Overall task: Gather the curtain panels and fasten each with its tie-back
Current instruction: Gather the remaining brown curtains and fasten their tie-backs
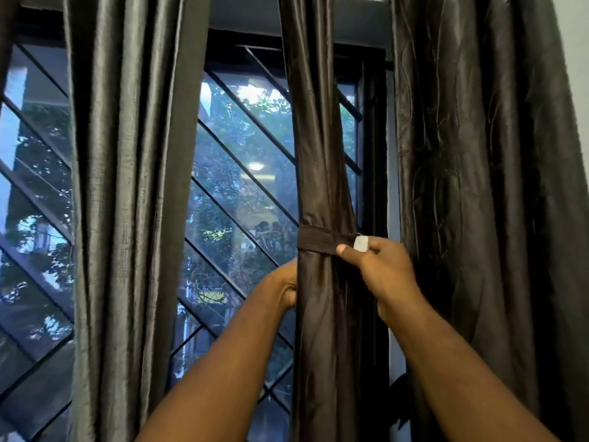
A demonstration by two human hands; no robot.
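A dark brown satin curtain panel [322, 148] hangs gathered into a narrow bundle in the middle of the window. A brown fabric tie-back [317, 240] wraps around it at waist height. My right hand [379, 272] pinches the tie-back's right end, where a small white tab [361, 243] shows between thumb and fingers. My left hand [283, 287] grips the bundle's left edge just below the band, its fingers partly hidden behind the cloth.
A grey curtain panel [134, 202] hangs loose to the left. A dark patterned panel [478, 186] hangs loose on the right, against a white wall [573, 43]. Behind them is a window with diagonal black bars [242, 161] and trees outside.
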